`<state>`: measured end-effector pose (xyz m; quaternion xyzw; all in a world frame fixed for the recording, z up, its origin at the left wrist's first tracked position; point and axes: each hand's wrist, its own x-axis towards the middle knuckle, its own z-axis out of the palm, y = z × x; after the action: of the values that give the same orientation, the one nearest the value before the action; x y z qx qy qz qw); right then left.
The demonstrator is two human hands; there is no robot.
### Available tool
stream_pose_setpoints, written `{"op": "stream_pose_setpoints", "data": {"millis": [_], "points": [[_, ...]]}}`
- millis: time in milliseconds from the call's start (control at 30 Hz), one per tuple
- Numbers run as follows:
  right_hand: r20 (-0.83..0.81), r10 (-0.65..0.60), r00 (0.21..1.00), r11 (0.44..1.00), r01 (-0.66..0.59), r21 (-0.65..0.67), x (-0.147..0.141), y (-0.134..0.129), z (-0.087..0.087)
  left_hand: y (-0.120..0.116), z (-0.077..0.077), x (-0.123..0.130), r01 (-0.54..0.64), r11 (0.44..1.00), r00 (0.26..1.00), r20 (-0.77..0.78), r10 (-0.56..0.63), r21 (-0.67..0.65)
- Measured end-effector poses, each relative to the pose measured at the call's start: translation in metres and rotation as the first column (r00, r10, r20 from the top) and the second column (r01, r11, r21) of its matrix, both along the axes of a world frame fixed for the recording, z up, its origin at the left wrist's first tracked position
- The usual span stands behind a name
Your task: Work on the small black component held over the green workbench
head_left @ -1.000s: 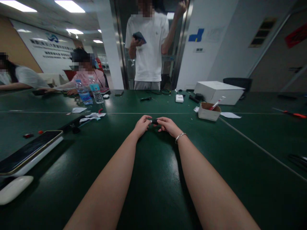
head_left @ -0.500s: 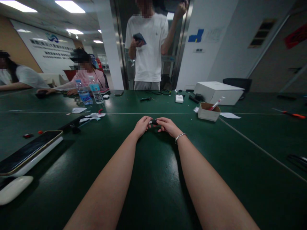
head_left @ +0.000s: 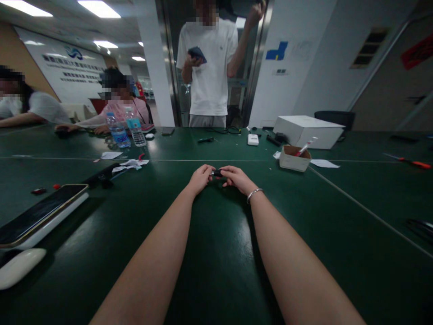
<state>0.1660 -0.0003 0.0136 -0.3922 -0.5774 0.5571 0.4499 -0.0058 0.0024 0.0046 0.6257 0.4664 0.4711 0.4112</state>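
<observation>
Both arms stretch forward over the dark green table point(head_left: 216, 253). Between my hands is a small, short black cylinder with a silvery end point(head_left: 217, 173), too small to name for certain. My left hand point(head_left: 201, 178) pinches its silvery end with thumb and fingertips. On the black end, my right hand point(head_left: 237, 178) closes thumb and forefinger, its other fingers curled below. A silver bracelet point(head_left: 254, 194) circles my right wrist. The fingertips hide both ends of the cylinder.
Left lie a phone point(head_left: 43, 214) on a white block and a white mouse point(head_left: 22, 268). Beyond stand two water bottles point(head_left: 118, 131). To the right are a small open box point(head_left: 294, 160), a larger white box point(head_left: 307, 131) and a screwdriver point(head_left: 414, 162). A person point(head_left: 209, 67) stands opposite; others sit left.
My hands and the black cylinder stay almost where they were. At the far left, a seated person's head has shifted slightly right, and another's hand with a dark mouse moved a little right.
</observation>
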Motion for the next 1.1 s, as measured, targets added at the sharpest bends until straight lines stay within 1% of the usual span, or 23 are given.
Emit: {"op": "stream_pose_setpoints", "data": {"millis": [133,200,300,433,533,667,767,933,1033,1100], "points": [[0.000,0.002,1.000,1.000,-0.002,-0.006,0.0000,0.0003,-0.0001,0.0006,0.0003,-0.0003,-0.009,1.000,1.000,-0.026,0.009,0.003],[0.000,0.002,1.000,1.000,-0.002,-0.003,0.0000,0.0006,-0.0004,0.0009,0.0004,-0.0008,0.003,1.000,1.000,-0.019,-0.003,-0.009],[0.002,0.002,1.000,1.000,-0.002,-0.002,-0.0001,0.0007,-0.0004,0.0019,-0.0004,-0.0018,-0.007,1.000,1.000,-0.022,0.007,0.007],[0.006,0.002,1.000,1.000,-0.002,-0.001,0.0001,0.0002,0.0001,0.0026,-0.0016,-0.0024,0.004,1.000,1.000,-0.014,-0.004,-0.019],[0.003,0.001,1.000,1.000,-0.001,-0.002,0.0001,-0.0003,0.0004,0.0016,-0.0014,-0.0019,-0.004,1.000,1.000,-0.007,0.004,-0.001],[-0.003,-0.004,1.000,1.000,0.004,-0.003,-0.0003,-0.0010,0.0011,0.0000,-0.0003,-0.0017,-0.009,1.000,1.000,-0.009,0.009,-0.023],[0.005,0.003,1.000,1.000,-0.003,-0.007,-0.0005,-0.0015,0.0020,-0.0003,0.0003,-0.0019,-0.015,1.000,0.999,-0.033,0.015,0.005],[0.006,-0.002,1.000,1.000,0.002,-0.001,-0.0006,-0.0017,0.0021,-0.0002,0.0011,-0.0015,0.026,1.000,0.999,-0.027,-0.026,-0.013],[-0.001,-0.001,1.000,1.000,0.001,0.009,-0.0005,-0.0014,0.0013,0.0008,0.0000,-0.0013,0.004,1.000,0.999,-0.042,-0.003,0.026],[-0.002,-0.002,1.000,1.000,0.002,0.011,-0.0004,-0.0012,0.0009,0.0015,-0.0010,-0.0016,-0.009,1.000,0.999,-0.034,0.010,0.015]]}}
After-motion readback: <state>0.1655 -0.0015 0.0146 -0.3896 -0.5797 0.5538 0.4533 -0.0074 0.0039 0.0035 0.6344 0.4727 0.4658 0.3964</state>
